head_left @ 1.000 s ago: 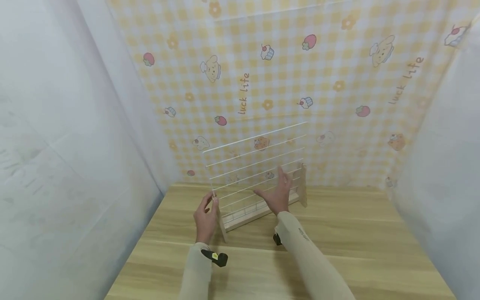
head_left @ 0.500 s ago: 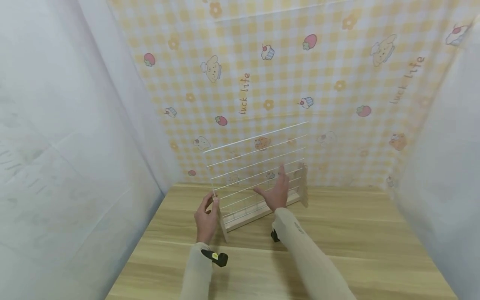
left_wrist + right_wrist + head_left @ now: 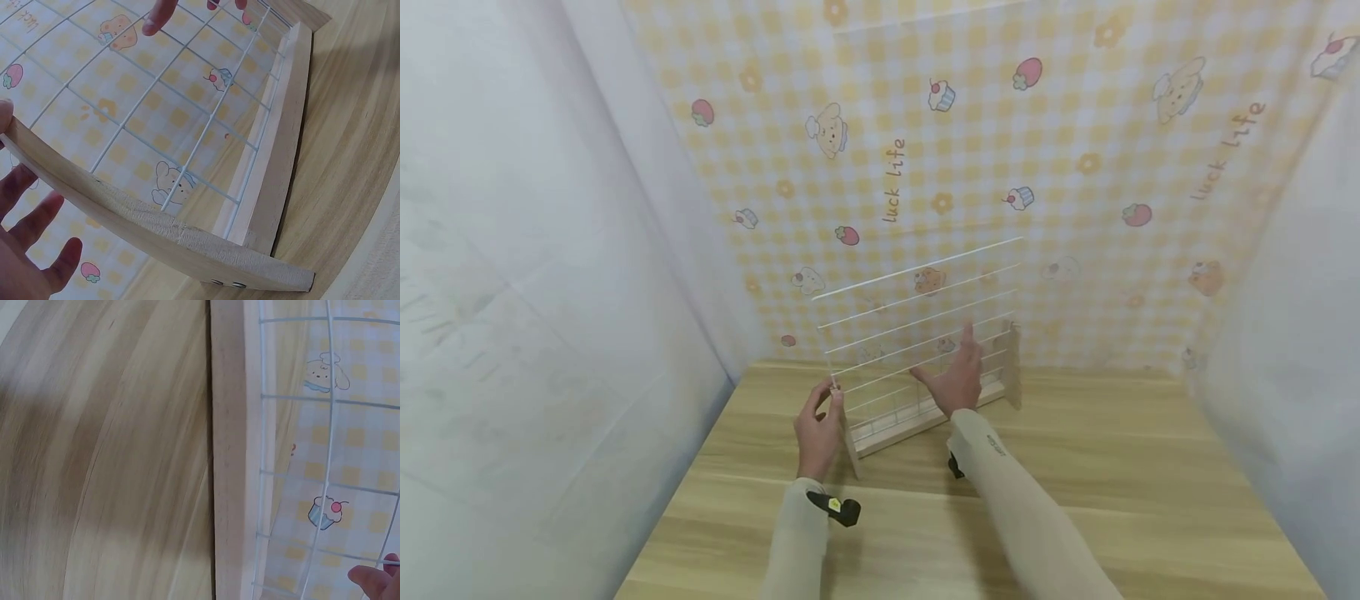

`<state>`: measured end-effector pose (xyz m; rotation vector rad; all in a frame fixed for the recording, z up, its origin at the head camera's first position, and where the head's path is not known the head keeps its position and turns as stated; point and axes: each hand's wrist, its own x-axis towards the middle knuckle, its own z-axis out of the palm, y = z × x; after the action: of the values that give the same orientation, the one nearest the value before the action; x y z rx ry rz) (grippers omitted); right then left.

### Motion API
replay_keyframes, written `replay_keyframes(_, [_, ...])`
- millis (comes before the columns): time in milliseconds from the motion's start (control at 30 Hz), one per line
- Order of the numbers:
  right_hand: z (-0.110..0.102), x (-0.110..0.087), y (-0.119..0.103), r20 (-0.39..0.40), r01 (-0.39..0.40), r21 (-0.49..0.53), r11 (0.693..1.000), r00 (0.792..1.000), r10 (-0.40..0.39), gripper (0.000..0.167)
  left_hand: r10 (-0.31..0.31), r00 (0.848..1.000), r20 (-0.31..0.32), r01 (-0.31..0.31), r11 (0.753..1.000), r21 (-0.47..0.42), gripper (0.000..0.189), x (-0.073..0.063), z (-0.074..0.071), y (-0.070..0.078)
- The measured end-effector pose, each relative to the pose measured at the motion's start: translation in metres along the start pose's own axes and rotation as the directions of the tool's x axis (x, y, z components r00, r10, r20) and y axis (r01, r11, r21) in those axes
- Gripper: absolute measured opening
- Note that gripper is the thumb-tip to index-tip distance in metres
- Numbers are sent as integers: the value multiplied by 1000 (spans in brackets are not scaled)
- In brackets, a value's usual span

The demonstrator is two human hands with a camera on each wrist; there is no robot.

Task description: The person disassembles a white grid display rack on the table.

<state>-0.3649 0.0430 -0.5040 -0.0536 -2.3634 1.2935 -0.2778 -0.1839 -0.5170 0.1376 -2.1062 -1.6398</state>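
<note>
A wire grid rack with a wooden frame stands on the table. Its white wire grid (image 3: pixel 917 268) leans up and back from a wooden base bar (image 3: pixel 898 432). At the rack's near left, my left hand (image 3: pixel 818 429) pinches the upper end of the wooden side piece (image 3: pixel 144 219). The left wrist view shows the thumb on one face and fingertips on the other. My right hand (image 3: pixel 957 385) is spread before the right half of the grid, thumb out to the left, index finger pointing up. Whether it touches the wires is unclear.
The wood-grain table (image 3: pixel 1075 500) runs out toward the front and right. A yellow checked cloth (image 3: pixel 970 150) with cartoon prints hangs behind the rack. White sheets close off the left (image 3: pixel 512 250) and right (image 3: pixel 1292 333) sides.
Early on, my right hand shifted slightly left and its forearm drew inward. The head view has tilted a little since then. My left hand keeps its hold, and the rack stays in place.
</note>
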Motion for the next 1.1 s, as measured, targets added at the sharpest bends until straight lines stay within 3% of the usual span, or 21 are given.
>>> replay_keyframes(200, [1,1,8,-20,-1,112,994,1000,3,132,2,1000,2,-2,1000,-8,25,-4,4,0])
replay_keyframes(400, [-4,-4,16,-71,47,237,970,997,-31,129,-10,1000,13,10,999,-30,28,-10,10,-3])
replay_keyframes(667, [-11,0,6,-73,21,263,965,997,-2,128,-25,999,21,26,999,-37,29,-11,8,-3])
replay_keyframes(1100, [-13,16,-27,-110,135,249,959,988,-110,131,26,1000,-13,-26,1000,-7,33,-2,0,-4])
